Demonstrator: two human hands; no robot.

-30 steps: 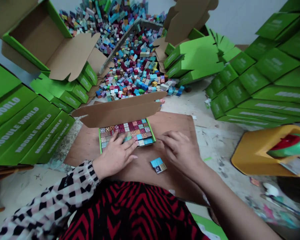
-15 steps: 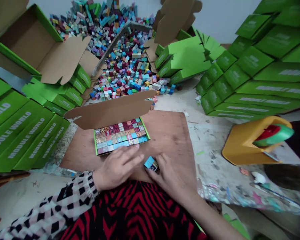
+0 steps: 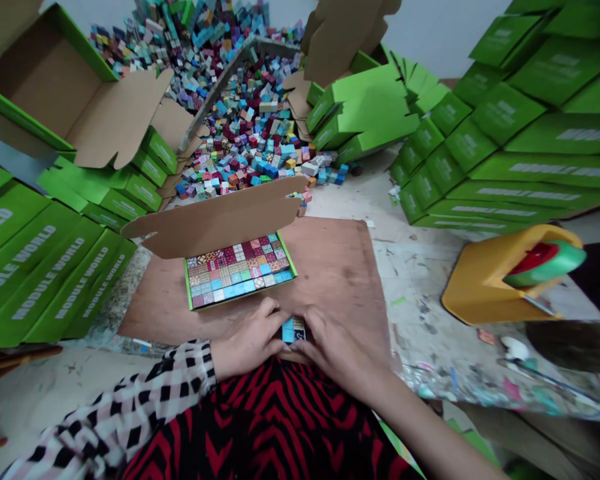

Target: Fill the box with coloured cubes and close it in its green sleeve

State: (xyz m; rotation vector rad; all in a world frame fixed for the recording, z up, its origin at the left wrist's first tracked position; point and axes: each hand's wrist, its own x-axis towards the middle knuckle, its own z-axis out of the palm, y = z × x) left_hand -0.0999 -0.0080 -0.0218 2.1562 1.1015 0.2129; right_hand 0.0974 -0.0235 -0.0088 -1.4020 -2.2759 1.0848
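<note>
A few small patterned blocks (image 3: 293, 329), some blue and some dark, are held together low over the near edge of the brown board (image 3: 337, 267). My left hand (image 3: 253, 337) closes on their left side, and my right hand (image 3: 330, 340) grips them from the right. The fingers partly hide the blocks. Just beyond my hands lies an open green box (image 3: 243, 299), its brown cardboard lid (image 3: 220, 219) raised at the back. Rows of patterned blocks (image 3: 235, 270) in red, tan and blue fill it.
A heap of loose colored blocks (image 3: 245, 140) spreads at the back. Green boxes stand stacked at left (image 3: 45, 267) and right (image 3: 500, 160). An open empty box (image 3: 50, 80) sits at the far left. On the right is a yellow tape dispenser (image 3: 475, 280).
My left hand has come down from beside the box and closed on the blocks. My right hand has shifted slightly left with them.
</note>
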